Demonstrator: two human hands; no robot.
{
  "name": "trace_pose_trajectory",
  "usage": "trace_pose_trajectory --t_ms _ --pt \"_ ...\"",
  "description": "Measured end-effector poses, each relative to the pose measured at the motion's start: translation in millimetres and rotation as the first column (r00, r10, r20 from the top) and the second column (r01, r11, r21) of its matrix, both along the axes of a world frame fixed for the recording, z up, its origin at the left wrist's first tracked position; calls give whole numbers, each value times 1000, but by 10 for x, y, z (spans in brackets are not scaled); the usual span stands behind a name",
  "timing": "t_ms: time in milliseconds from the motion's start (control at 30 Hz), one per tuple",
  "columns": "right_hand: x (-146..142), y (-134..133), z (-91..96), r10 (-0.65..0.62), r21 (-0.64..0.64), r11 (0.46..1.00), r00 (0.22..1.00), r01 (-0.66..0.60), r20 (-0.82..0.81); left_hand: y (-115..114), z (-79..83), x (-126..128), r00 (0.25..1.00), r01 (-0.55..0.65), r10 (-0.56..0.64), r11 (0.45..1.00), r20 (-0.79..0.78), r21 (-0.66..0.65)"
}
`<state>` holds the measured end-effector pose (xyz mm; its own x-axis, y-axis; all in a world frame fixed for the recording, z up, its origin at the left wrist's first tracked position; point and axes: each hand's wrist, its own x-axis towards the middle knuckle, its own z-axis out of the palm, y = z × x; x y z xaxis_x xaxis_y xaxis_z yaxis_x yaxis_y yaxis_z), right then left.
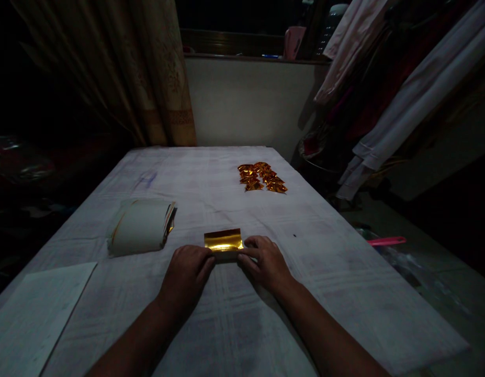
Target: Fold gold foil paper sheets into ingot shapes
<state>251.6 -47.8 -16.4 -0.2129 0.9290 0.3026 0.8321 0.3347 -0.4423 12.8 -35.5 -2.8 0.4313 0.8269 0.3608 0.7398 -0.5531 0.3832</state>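
Note:
A shiny gold foil paper [223,241] lies near the middle of the cloth-covered table, its near edge curled or folded up. My left hand [191,264] pinches the left end of that near edge between thumb and fingers. At the right end, my right hand [266,259] grips the same edge with thumb and forefinger, its other fingers bent. Farther back on the right sit several folded gold foil pieces [275,186], laid in two overlapping rows. Left of my hands rests a thick stack of pale paper sheets [140,228], slightly bowed, with glints of gold at its right edge.
A flat white sheet [42,309] lies at the table's left front corner. The table [211,183] ends at a wall under a sill holding a pink cup [293,42]. Clothes [387,115] hang at right; a curtain [159,78] hangs at left.

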Motion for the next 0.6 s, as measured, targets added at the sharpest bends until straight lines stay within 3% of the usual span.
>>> trace_pose_trajectory --t_ms 367,600 --pt "-82 164 21 -94 -38 995 996 94 -1 33 -105 34 988 -137 135 991 71 11" --pt "-104 100 6 -112 -22 994 992 111 -59 -26 -36 11 1000 -23 23 998 2 59"
